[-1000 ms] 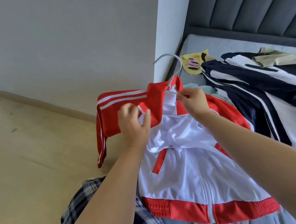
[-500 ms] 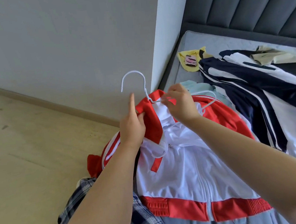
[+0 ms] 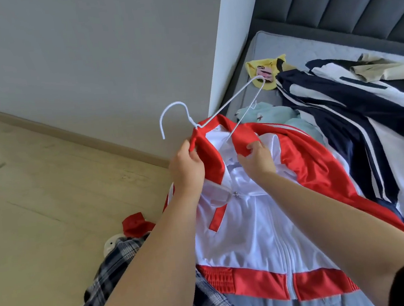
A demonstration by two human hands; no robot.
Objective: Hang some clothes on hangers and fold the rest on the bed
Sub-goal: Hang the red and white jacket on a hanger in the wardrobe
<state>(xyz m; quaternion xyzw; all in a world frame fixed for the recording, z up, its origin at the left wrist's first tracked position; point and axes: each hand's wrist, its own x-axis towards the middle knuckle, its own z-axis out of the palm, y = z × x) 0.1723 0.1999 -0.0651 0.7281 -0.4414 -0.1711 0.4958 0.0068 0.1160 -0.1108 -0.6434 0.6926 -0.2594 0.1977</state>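
Your left hand [image 3: 187,164] is clenched on the left side of the collar of the red and white jacket [image 3: 253,222], which lies front-up at the edge of the bed [image 3: 258,54]. Your right hand [image 3: 256,158] pinches the right collar flap. The white wire hanger [image 3: 208,124] is only half seated: one arm sticks out past the collar toward the yellow cloth [image 3: 265,67]. Risk: the slick fabric may slide off the seated shoulder, and the loose sleeve could drag the jacket floorward.
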